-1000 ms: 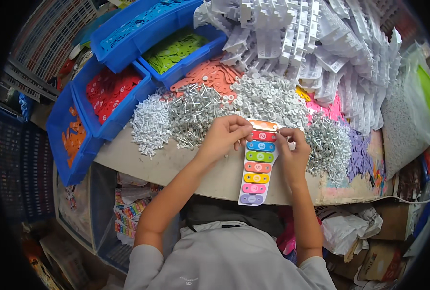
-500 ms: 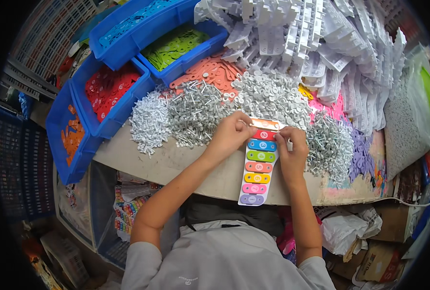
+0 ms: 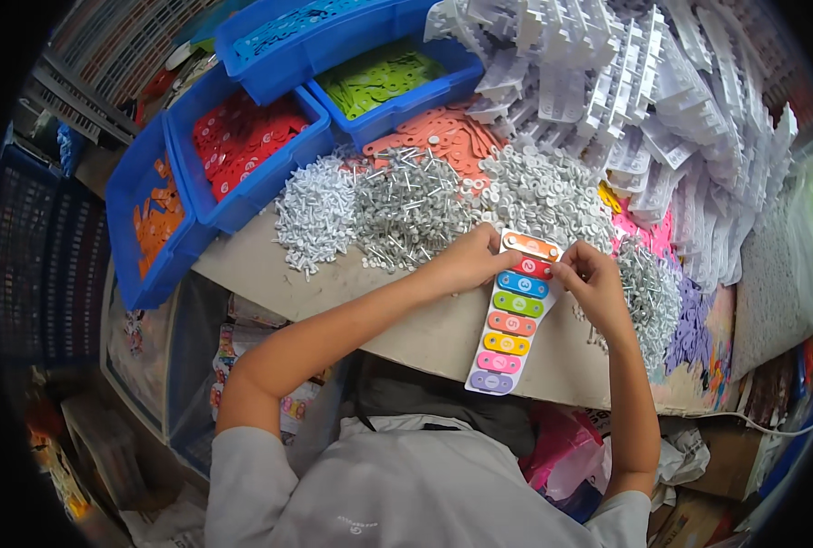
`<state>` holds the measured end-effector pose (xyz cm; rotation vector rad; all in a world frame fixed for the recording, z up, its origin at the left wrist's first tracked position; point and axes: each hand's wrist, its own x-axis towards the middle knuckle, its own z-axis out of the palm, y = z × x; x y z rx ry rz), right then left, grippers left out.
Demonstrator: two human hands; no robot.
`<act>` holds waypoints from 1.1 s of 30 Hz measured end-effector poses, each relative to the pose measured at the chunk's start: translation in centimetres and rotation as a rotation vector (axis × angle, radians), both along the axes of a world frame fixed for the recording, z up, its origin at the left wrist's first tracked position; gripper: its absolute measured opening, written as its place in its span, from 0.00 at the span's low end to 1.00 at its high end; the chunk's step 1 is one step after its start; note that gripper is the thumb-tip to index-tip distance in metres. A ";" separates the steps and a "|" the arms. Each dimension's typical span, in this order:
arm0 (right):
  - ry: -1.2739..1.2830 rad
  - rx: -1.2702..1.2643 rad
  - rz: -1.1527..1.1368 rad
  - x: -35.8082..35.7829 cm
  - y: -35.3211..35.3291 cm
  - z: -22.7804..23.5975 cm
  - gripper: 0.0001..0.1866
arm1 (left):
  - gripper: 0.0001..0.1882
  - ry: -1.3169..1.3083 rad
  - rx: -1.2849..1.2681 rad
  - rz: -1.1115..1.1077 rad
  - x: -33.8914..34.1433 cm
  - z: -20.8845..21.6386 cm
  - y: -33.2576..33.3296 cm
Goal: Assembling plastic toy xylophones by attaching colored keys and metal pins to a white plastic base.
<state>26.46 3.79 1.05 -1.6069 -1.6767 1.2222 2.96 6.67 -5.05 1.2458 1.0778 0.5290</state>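
Observation:
A toy xylophone (image 3: 513, 324) with a white base and a column of coloured bars lies at the table's front edge, its top tilted slightly right. My left hand (image 3: 473, 260) grips its upper left edge, with the thumb on the red bar (image 3: 533, 268). At that bar's right end my right hand (image 3: 598, 283) is closed in a pinch; whatever is between the fingertips is too small to make out. Above the red bar is the orange bar (image 3: 531, 245), with a round pin head showing at each end.
Heaps of white pins (image 3: 313, 215), metal screws (image 3: 406, 208) and grey washers (image 3: 548, 192) lie beyond my hands. Blue bins (image 3: 269, 169) with coloured bars stand at the far left. White plastic bases (image 3: 598, 73) are piled at the back right, beside a clear bag (image 3: 781, 256).
The view has shifted, so the table stuff sits further right. My right hand has moved from beside the orange bar to the red bar's right end; my left thumb now presses on the red bar.

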 end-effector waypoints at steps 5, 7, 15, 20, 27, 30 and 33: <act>0.058 -0.019 0.025 0.0 0.4 -0.2 0.07 | 0.22 -0.036 -0.038 0.018 0.3 -0.6 0.1; 0.084 -0.059 0.036 0.1 0.7 0.0 0.07 | 0.22 -0.040 -0.029 0.028 0.3 -1.2 0.1; 0.062 -0.165 0.113 0.1 1.3 0.3 0.10 | 0.24 0.015 0.003 -0.029 0.2 -1.1 0.5; -0.296 -0.072 0.006 0.4 1.5 0.3 0.19 | 0.26 0.003 0.008 -0.022 0.0 -0.9 0.5; -0.204 -0.256 0.006 0.4 1.9 0.6 0.22 | 0.24 -0.098 -0.083 -0.001 0.7 -1.4 0.4; -0.211 -0.282 0.030 0.4 2.2 0.5 0.21 | 0.22 -0.148 -0.125 0.013 0.9 -1.2 0.3; -0.216 -0.296 0.039 0.7 2.5 0.1 0.20 | 0.19 -0.082 -0.079 -0.006 1.0 -1.5 0.3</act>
